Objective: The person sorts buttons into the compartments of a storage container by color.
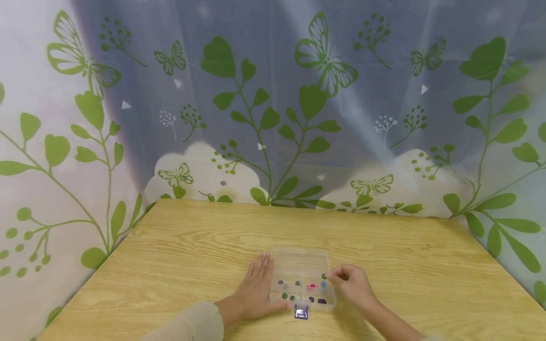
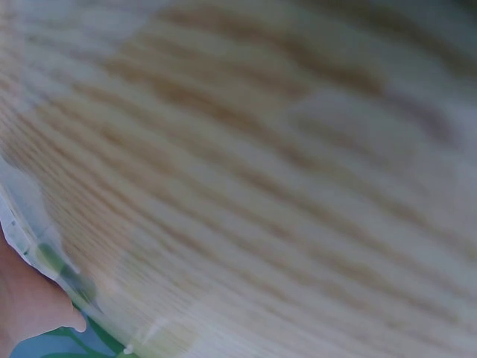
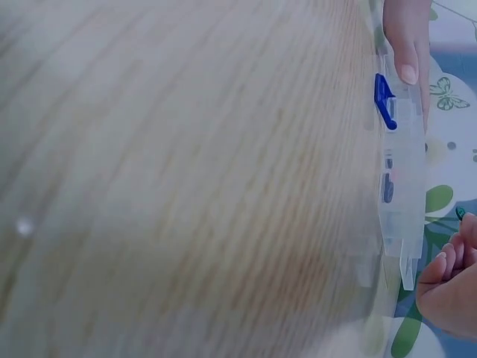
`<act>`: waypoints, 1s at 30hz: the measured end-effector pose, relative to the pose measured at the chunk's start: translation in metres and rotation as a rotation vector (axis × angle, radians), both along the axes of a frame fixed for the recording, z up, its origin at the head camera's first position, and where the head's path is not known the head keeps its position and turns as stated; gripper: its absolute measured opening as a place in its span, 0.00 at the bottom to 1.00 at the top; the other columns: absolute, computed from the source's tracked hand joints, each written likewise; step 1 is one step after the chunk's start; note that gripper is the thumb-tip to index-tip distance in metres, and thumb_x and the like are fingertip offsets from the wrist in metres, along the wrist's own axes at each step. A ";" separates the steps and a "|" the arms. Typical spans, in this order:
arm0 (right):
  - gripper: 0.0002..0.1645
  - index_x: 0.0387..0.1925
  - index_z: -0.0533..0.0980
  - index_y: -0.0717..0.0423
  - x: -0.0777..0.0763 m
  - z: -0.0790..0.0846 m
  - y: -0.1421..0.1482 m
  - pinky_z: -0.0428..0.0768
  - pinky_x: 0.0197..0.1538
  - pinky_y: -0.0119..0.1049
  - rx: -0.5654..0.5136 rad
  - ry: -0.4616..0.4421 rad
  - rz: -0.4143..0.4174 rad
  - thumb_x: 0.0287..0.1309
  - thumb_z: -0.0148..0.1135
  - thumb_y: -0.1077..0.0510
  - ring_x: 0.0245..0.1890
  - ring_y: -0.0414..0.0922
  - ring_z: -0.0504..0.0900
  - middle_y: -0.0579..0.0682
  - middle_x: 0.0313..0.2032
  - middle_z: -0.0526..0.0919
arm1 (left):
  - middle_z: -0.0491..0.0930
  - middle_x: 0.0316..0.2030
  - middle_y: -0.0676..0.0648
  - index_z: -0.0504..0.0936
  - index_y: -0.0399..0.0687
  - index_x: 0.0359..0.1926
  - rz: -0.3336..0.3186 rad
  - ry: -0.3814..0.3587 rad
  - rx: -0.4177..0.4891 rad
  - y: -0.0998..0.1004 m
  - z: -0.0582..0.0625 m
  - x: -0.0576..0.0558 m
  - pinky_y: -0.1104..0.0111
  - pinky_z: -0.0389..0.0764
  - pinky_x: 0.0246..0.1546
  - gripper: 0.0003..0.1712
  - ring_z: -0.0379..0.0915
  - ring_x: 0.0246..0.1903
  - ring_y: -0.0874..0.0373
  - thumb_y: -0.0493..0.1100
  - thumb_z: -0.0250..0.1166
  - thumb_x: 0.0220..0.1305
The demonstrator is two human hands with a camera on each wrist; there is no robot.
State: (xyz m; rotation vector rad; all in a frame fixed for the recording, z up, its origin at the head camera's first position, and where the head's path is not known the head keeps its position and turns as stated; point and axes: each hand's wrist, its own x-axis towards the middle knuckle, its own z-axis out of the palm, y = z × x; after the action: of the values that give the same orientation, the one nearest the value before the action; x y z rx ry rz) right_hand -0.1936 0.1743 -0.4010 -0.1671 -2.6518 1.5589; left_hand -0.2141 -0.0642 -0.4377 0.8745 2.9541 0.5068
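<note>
On the table stands a clear plastic compartment box [image 1: 300, 260], its lid raised at the back. Small coloured round pieces lie in its compartments: green ones [image 1: 284, 296] front left, dark purple ones [image 1: 322, 301] front right, pink [image 1: 313, 286] and blue [image 1: 323, 284] behind. My left hand [image 1: 256, 289] rests along the box's left side, fingers straight, thumb at the front edge near the blue latch [image 1: 301, 311]. Over the box's right side, my right hand [image 1: 351, 284] pinches a small round green piece [image 3: 460, 213] between thumb and fingertip.
The wooden table [image 1: 192, 246] extends around the box. A curtain [image 1: 273, 94] printed with green leaves and butterflies hangs behind the table and along both sides. The blue latch flap hangs out from the front of the box.
</note>
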 end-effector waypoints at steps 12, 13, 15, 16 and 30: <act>0.04 0.26 0.79 0.62 0.000 0.004 -0.016 0.73 0.33 0.27 -0.021 0.000 0.044 0.53 0.61 0.65 0.31 0.41 0.75 0.49 0.31 0.83 | 0.39 0.71 0.31 0.42 0.29 0.70 -0.003 0.007 -0.014 -0.001 0.000 0.000 0.51 0.43 0.71 0.64 0.33 0.71 0.39 0.77 0.49 0.53; 0.03 0.26 0.79 0.62 -0.001 0.003 -0.017 0.73 0.33 0.27 -0.024 0.000 0.050 0.53 0.61 0.65 0.30 0.41 0.74 0.49 0.31 0.83 | 0.39 0.71 0.31 0.42 0.29 0.70 -0.003 0.007 -0.012 -0.001 0.000 0.000 0.50 0.43 0.71 0.64 0.33 0.71 0.38 0.77 0.49 0.53; 0.03 0.26 0.79 0.62 -0.001 0.003 -0.020 0.72 0.31 0.26 -0.029 0.001 0.061 0.53 0.61 0.65 0.29 0.41 0.74 0.50 0.29 0.82 | 0.39 0.71 0.31 0.42 0.29 0.70 -0.003 0.002 -0.008 0.000 0.000 0.000 0.50 0.42 0.71 0.64 0.33 0.71 0.38 0.77 0.49 0.53; 0.03 0.26 0.79 0.62 -0.001 0.003 -0.021 0.72 0.30 0.26 -0.029 -0.002 0.068 0.53 0.61 0.65 0.29 0.41 0.73 0.49 0.29 0.81 | 0.39 0.71 0.31 0.42 0.29 0.70 -0.005 0.001 -0.006 0.000 0.000 -0.001 0.50 0.42 0.71 0.64 0.33 0.71 0.38 0.77 0.50 0.53; 0.05 0.27 0.79 0.65 -0.002 0.004 -0.036 0.79 0.33 0.29 -0.054 0.032 0.193 0.52 0.62 0.65 0.28 0.41 0.79 0.51 0.27 0.83 | 0.39 0.71 0.31 0.42 0.29 0.70 -0.004 -0.005 0.002 0.000 0.001 0.000 0.49 0.42 0.71 0.64 0.33 0.71 0.38 0.77 0.50 0.53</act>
State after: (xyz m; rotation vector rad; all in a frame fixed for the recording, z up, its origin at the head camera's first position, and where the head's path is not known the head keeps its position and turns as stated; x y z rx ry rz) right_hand -0.1955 0.1385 -0.3971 0.1145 -2.6718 1.6729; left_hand -0.2142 -0.0645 -0.4366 0.8777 2.9479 0.5109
